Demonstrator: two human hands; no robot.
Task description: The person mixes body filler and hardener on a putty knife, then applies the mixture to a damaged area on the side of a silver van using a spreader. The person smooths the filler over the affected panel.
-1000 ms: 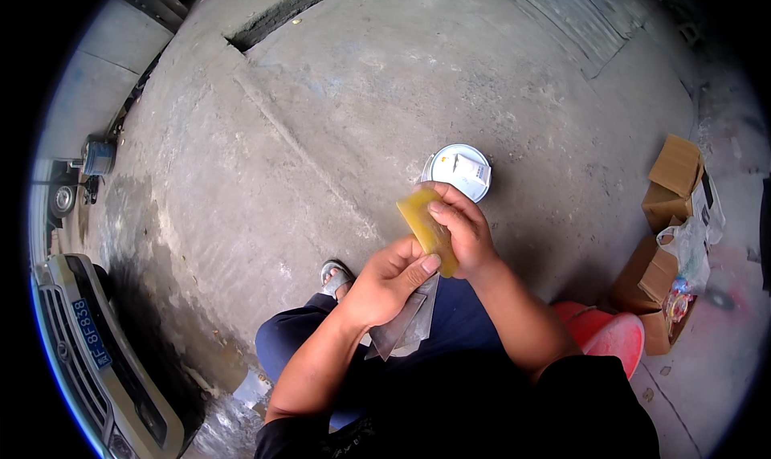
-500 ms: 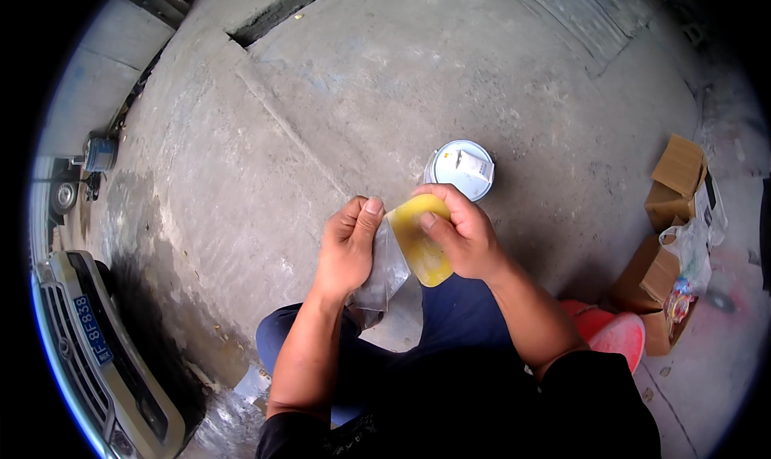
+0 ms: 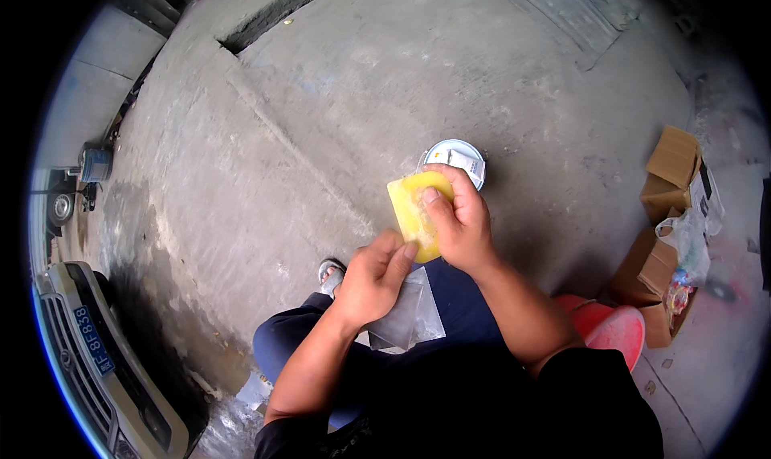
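Yellow pad [image 3: 409, 210], flat and round-cornered, is sitting up in front of the person's body, tilted, above the dark blue trousers [image 3: 474, 306]. From where I'm standing, the right hand [image 3: 466, 222] is gripping it along its right side: the thumb is pressing down flat on the upper face, and the fingers are tucking out of sight behind it, so that hand is closing firmly on the piece. Pale smears are showing on the pad's face.

The left hand [image 3: 372, 286] is meeting the pad's lower edge with its thumb tip; whether it is pinching there or only touching, I cannot tell. Its fingers are bending well in, nearly closed, and a clear plastic sheet [image 3: 419, 314] is hanging out from under that hand, over the lap.

Just beyond the right hand, a lidded bucket [image 3: 443, 146] is standing on the concrete floor [image 3: 321, 97], with a white packet [image 3: 466, 168] lying on its lid. One foot in a grey sandal [image 3: 331, 276] is peeking out past the left knee. Near the right elbow, a red basin [image 3: 620, 340] is sitting beside an open cardboard box [image 3: 646, 270], while a vehicle's front end [image 3: 132, 371] is curving up along the far left.
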